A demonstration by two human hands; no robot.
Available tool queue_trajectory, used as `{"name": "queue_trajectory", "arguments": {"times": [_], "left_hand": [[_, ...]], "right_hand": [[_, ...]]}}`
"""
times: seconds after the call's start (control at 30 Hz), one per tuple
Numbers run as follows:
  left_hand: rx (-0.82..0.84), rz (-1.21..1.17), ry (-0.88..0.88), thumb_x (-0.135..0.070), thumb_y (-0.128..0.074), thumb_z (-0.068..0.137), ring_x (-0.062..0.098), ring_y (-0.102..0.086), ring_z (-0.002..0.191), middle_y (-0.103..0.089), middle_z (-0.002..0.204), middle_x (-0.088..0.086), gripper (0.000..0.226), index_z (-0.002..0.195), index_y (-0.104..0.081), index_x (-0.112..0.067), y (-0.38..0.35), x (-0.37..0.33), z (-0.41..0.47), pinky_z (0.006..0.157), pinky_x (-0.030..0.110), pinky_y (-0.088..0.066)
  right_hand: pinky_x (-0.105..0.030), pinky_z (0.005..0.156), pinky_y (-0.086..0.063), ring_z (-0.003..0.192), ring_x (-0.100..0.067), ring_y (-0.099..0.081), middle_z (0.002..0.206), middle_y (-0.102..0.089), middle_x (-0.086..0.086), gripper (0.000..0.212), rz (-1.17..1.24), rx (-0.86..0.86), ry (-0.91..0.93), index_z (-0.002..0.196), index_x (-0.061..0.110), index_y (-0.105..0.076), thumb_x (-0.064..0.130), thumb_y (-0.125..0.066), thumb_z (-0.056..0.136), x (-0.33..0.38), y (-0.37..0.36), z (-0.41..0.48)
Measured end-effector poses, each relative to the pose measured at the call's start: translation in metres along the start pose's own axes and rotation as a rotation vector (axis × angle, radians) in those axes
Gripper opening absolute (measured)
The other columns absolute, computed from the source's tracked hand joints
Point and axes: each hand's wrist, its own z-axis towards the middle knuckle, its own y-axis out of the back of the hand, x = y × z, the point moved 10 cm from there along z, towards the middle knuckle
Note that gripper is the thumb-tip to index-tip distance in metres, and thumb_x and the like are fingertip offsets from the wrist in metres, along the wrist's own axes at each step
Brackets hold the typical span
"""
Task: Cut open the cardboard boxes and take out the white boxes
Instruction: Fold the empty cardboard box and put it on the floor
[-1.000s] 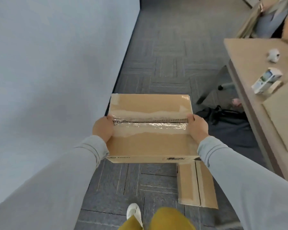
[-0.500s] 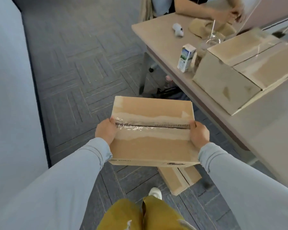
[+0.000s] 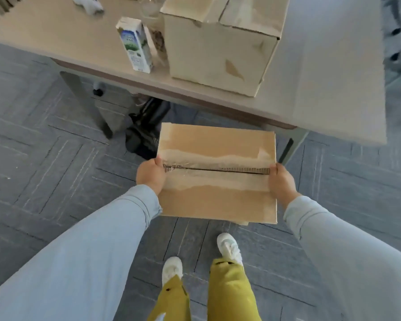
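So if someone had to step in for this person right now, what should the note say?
Left hand: grips the left end of the carried cardboard box, thumb on top.
Right hand: grips its right end likewise.
The box is held level in front of the table. A larger cardboard box stands on the table, flaps down.
Done: the carried box's taped seam shows a dark gap, so it looks slit.
Left: set it down, fold back the flaps, take out the white box; none is in view yet. Then the larger box.
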Motion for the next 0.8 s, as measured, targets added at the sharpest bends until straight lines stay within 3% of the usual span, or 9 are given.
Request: {"name": "queue_trajectory", "arguments": {"times": [0.2,0.33,0.47,0.6,0.8], "left_hand": [[0.118,0.081,-0.176,-0.038,-0.030,0.101,0.029,-0.048,0.078,-0.057,0.083,0.018,0.051,0.079,-0.059,-0.002,-0.063,-0.023,0.033,0.068,0.031,-0.031],[0.158,0.081,-0.250,-0.038,-0.035,0.100,0.026,-0.048,0.074,-0.055,0.076,0.013,0.049,0.078,-0.062,-0.002,-0.114,-0.019,0.056,0.066,0.029,-0.031],[0.138,0.045,-0.218,-0.038,-0.039,0.098,0.024,-0.045,0.066,-0.047,0.059,0.007,0.049,0.065,-0.054,-0.005,-0.172,0.005,0.089,0.054,0.032,-0.029],[0.134,0.042,-0.236,-0.038,-0.040,0.098,0.020,-0.040,0.057,-0.042,0.053,0.004,0.053,0.054,-0.043,-0.010,-0.243,0.033,0.124,0.050,0.031,-0.026],[0.133,0.053,-0.254,-0.041,-0.039,0.098,0.019,-0.041,0.056,-0.044,0.053,0.001,0.051,0.059,-0.048,-0.008,-0.319,0.065,0.159,0.052,0.033,-0.024]], "right_hand": [[-0.035,0.083,-0.039,0.105,-0.032,-0.053,0.116,-0.058,-0.016,0.037,0.097,-0.192,-0.147,0.123,0.004,-0.049,0.029,-0.032,0.101,-0.083,0.003,0.001],[-0.042,0.091,-0.047,0.099,-0.031,-0.058,0.105,-0.063,-0.013,0.037,0.161,-0.236,-0.203,0.111,0.006,-0.060,0.031,-0.035,0.100,-0.129,-0.019,0.025],[-0.042,0.084,-0.049,0.082,-0.023,-0.054,0.088,-0.060,-0.007,0.038,0.201,-0.218,-0.221,0.103,0.005,-0.064,0.030,-0.036,0.100,-0.166,-0.056,0.066],[-0.044,0.088,-0.047,0.087,-0.028,-0.055,0.096,-0.065,-0.013,0.034,0.189,-0.234,-0.207,0.104,0.007,-0.066,0.027,-0.038,0.099,-0.204,-0.094,0.118],[-0.034,0.081,-0.043,0.089,-0.025,-0.053,0.104,-0.065,-0.013,0.034,0.148,-0.262,-0.212,0.113,0.009,-0.064,0.026,-0.038,0.100,-0.257,-0.141,0.172]]}}
